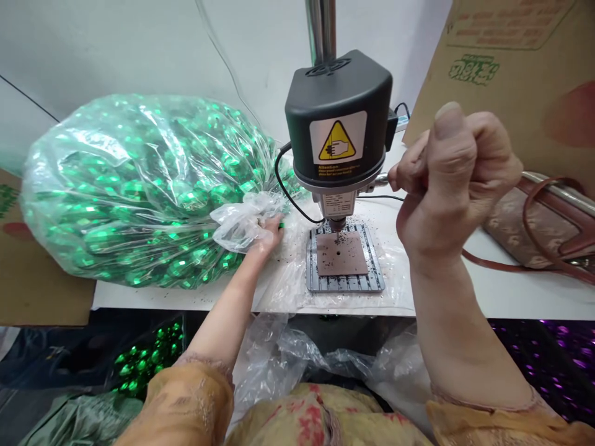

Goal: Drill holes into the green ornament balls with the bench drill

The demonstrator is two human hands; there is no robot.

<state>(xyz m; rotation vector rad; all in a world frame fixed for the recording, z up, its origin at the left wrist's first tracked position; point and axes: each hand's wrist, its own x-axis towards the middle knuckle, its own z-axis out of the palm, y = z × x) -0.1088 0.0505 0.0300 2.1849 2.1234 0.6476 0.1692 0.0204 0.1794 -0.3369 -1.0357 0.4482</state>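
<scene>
A small bench drill press (339, 124) stands on a white table (511, 291), its bit just above a brown pad (341, 254) on the slotted base plate (344, 282). My right hand (453, 179) is closed in a fist around the drill's metal feed lever (382, 180) at the machine's right side. My left hand (268, 235) reaches into the open mouth of a big clear plastic bag (134, 186) packed with shiny green faceted beads. Its fingers are partly hidden by the plastic, and a green bead (281, 225) shows at the fingertips.
A cardboard sheet (511, 80) leans at the back right, a brown handbag (543, 229) lies below it. Loose plastic sheeting (297, 353) hangs off the table's front edge. Under the table lie green beads (149, 362) at left and purple beads (558, 353) at right. Dark debris speckles the table round the base.
</scene>
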